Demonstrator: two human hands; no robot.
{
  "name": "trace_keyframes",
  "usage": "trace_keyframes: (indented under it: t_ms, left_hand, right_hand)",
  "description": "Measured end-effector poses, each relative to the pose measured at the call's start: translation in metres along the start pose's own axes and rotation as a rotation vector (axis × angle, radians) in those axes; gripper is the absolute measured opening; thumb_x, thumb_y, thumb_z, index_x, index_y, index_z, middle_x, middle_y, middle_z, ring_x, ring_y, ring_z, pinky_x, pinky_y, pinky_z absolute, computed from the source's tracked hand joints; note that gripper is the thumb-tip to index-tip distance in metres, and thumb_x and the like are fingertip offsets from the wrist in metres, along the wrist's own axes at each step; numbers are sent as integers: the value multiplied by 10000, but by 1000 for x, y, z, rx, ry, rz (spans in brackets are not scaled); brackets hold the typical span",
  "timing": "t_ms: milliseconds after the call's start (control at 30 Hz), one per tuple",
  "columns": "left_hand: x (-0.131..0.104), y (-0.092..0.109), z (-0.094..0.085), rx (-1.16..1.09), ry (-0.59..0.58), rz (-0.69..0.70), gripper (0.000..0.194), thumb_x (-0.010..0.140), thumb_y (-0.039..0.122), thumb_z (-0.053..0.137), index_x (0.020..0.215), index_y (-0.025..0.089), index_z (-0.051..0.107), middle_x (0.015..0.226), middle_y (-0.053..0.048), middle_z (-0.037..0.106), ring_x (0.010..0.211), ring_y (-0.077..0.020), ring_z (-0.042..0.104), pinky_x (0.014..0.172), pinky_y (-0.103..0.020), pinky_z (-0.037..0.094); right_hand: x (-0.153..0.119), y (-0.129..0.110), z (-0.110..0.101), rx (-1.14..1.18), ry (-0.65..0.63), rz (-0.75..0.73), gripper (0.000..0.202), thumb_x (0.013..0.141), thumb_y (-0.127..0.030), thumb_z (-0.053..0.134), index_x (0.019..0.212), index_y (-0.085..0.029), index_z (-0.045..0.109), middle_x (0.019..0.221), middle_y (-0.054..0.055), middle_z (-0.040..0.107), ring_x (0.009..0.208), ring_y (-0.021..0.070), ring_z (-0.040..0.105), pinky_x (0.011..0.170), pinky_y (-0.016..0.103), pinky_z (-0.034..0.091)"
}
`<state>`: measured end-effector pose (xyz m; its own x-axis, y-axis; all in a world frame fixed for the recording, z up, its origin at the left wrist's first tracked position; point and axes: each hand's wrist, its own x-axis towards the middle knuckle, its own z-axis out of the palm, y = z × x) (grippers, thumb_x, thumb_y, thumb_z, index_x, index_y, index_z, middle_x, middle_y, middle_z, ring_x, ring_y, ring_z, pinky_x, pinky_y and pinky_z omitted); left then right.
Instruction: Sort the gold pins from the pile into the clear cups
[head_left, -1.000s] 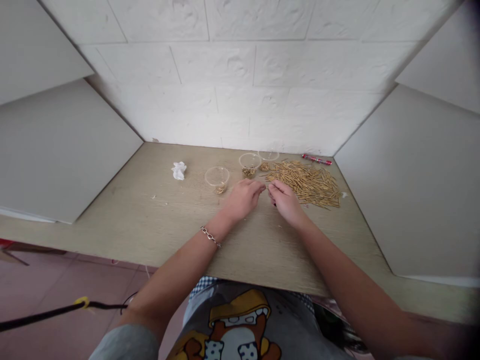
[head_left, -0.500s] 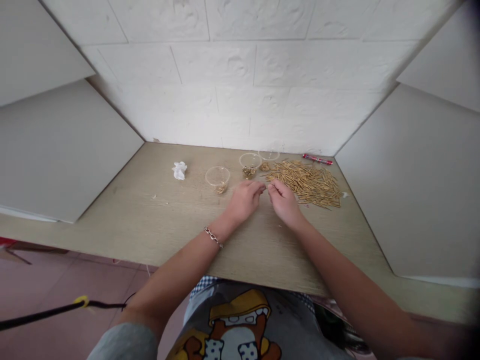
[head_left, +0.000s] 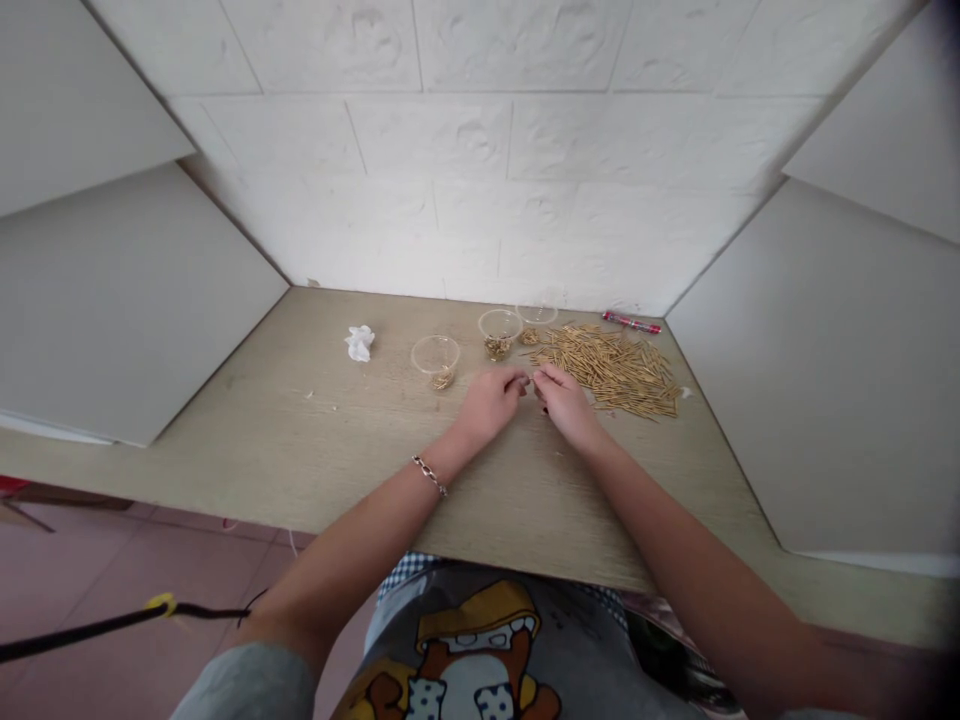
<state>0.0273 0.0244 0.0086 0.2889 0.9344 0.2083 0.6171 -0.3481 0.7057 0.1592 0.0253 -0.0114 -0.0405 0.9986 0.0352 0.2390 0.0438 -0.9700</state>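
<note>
My left hand (head_left: pixel 489 403) and my right hand (head_left: pixel 568 408) meet fingertip to fingertip over the table, both closed in a pinch. Whatever lies between the fingers is too small to make out. Just beyond my right hand spreads a pile of thin gold-coloured pins (head_left: pixel 619 372). Behind my left hand stands a clear round cup (head_left: pixel 500 313) with small gold pieces (head_left: pixel 496 347) in it. Another clear cup (head_left: pixel 435 338), further left, holds a few small pale-gold pieces (head_left: pixel 442 379).
A third clear cup (head_left: pixel 536 321) stands near the wall, beside small gold bits (head_left: pixel 529 337). A red wrapped stick (head_left: pixel 631 323) lies behind the pile, a crumpled white tissue (head_left: pixel 360 343) at the left. Grey panels (head_left: pixel 142 300) flank the table (head_left: pixel 300 420).
My hands stay together in nearly the same spot. The right fingers have shifted slightly, and the view has tilted a little.
</note>
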Motion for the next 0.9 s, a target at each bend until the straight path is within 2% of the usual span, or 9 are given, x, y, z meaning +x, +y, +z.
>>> trace_keyframes:
  t_ms: [233, 500, 700, 900]
  left_hand:
    - [1, 2, -1, -73, -23, -36, 236, 823, 204, 429, 733, 161, 643, 720, -13, 661, 675, -127, 580, 647, -248, 433]
    - [2, 3, -4, -104, -69, -33, 240, 833, 207, 421, 773, 151, 645, 757, -13, 662, 712, -121, 571, 667, -241, 418]
    - [0, 5, -7, -36, -57, -6, 225, 818, 176, 429, 751, 158, 643, 726, -8, 655, 679, -119, 563, 659, -234, 420]
    - [-1, 2, -7, 77, -8, 90, 212, 824, 158, 435, 757, 156, 636, 769, -28, 666, 707, -131, 576, 684, -241, 434]
  right_hand:
    - [-1, -5, -2, 119, -51, 115, 251, 721, -401, 464, 584, -220, 358, 487, -60, 325, 430, 95, 291, 439, 251, 240]
    - [-3, -8, -1, 187, -55, 116, 262, 724, -406, 474, 588, -215, 357, 480, -59, 338, 439, 86, 304, 436, 238, 263]
    - [-3, -7, -3, 177, -71, 108, 257, 731, -401, 477, 594, -216, 364, 487, -56, 337, 442, 88, 303, 430, 238, 261]
    - [-1, -4, -2, 143, -91, 78, 275, 734, -423, 476, 590, -215, 368, 496, -56, 339, 450, 90, 319, 440, 240, 275]
